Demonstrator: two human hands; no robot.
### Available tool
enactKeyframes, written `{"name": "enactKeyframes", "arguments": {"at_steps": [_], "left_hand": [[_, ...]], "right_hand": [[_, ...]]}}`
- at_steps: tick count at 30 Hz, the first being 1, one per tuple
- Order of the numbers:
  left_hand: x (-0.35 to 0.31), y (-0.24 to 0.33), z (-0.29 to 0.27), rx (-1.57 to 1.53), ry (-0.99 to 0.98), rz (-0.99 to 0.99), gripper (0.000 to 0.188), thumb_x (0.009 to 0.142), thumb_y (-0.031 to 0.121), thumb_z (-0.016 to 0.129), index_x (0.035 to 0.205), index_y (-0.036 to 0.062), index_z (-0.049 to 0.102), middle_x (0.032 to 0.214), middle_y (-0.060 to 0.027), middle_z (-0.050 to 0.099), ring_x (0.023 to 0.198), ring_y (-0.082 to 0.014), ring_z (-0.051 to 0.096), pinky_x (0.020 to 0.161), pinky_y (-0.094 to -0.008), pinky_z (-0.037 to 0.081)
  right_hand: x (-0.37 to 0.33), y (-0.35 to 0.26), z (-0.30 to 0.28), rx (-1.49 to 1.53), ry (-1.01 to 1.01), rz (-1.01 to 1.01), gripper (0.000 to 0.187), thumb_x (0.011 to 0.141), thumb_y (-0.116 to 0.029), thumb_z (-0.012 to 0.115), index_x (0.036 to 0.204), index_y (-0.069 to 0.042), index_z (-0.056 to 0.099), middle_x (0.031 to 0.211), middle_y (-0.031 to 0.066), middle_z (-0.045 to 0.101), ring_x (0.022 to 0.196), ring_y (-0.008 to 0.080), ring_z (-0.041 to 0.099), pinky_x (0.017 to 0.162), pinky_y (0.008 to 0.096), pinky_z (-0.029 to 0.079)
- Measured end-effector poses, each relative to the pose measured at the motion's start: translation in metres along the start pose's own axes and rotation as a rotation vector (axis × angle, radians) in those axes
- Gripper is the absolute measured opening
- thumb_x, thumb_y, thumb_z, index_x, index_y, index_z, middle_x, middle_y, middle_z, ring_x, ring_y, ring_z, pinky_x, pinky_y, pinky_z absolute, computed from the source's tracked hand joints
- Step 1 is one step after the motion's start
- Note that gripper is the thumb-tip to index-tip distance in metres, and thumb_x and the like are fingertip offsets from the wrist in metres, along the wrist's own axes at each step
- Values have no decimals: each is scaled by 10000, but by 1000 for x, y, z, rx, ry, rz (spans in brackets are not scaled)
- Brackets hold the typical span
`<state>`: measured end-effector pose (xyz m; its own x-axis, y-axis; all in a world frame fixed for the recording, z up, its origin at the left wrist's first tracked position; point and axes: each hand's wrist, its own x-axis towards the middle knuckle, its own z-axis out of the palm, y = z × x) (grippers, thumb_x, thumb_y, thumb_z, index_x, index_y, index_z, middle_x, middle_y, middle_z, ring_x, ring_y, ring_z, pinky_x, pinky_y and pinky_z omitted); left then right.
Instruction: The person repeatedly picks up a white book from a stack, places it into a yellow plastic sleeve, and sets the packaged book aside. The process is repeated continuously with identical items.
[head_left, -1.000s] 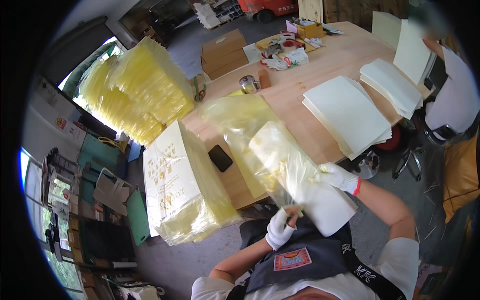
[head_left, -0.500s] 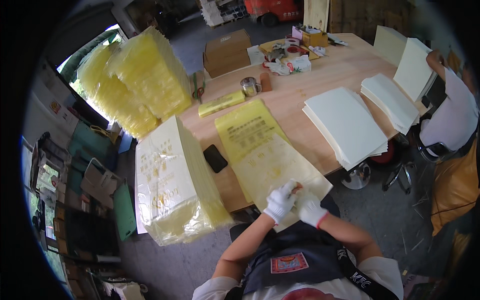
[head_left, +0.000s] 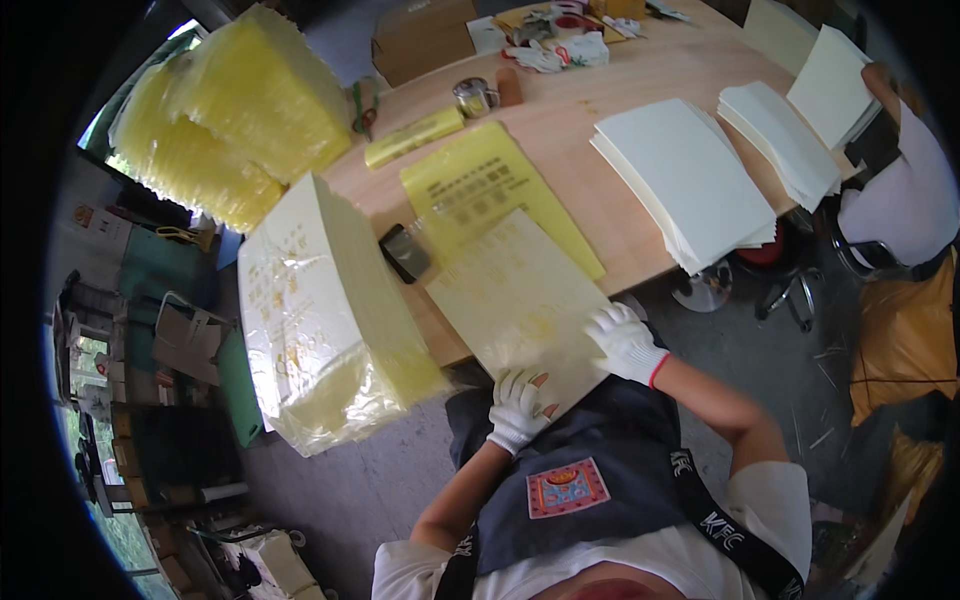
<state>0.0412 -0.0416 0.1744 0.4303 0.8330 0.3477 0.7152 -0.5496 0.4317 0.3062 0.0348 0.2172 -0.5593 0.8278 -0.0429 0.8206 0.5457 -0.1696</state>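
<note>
A cream sheet in a clear printed bag lies slanted at the table's front edge, its near end over my lap. My left hand, in a white knit glove with bare fingertips showing, is closed on its near left edge. On its right edge rests my right hand, also gloved, with the fingers stretched out flat. Beneath the sheet's far end is a stack of yellow printed bags. The sheet's loose film partly covers a black phone.
At my left stand a pile of bagged sheets and tall yellow bag bundles. White sheet stacks are on the right, near another person. Farther back are a metal cup, scissors and a cardboard box.
My hands have parted: the left moved to the sheet's near left edge, the right to its right edge. The bagged sheet shifted left, over the phone. The view has tilted down.
</note>
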Motion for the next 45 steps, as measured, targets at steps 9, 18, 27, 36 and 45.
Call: {"name": "enactKeyframes", "arguments": {"at_steps": [9,18,27,36,45], "left_hand": [[3,-5,30,127,26,-15,549,580,103,664,1126,102,608,1231,-115,573,1210,-346,487,1075,-513,331],[1,-22,1,184,103,-250,430,585,62,652,1009,102,595,1000,-107,579,1024,-345,539,933,-502,416],[-11,-54,-41,297,338,-549,117,721,52,679,811,89,614,796,-66,626,767,-286,585,685,-379,480],[-75,31,-72,-782,250,-939,149,817,54,737,776,42,595,722,-17,641,626,-79,567,614,-241,481],[-99,40,-98,-1121,-281,-901,147,831,52,711,825,60,564,749,20,612,676,-56,556,634,-231,460]], "right_hand": [[3,5,27,179,319,-192,206,783,-259,662,918,-111,609,1044,68,608,1110,268,531,1021,427,394],[3,-28,0,192,4,7,430,807,-371,691,1150,-147,562,1073,84,613,1142,299,512,1101,452,297],[14,-12,31,-85,55,314,364,815,-230,532,1121,-34,535,978,166,643,909,271,619,807,434,433],[-101,-51,-9,-20,-32,236,193,778,-278,575,816,-89,572,692,89,650,638,249,642,633,394,464],[-125,-67,-19,157,-412,13,239,766,-351,597,745,-121,657,748,92,677,753,234,667,720,338,536]]}}
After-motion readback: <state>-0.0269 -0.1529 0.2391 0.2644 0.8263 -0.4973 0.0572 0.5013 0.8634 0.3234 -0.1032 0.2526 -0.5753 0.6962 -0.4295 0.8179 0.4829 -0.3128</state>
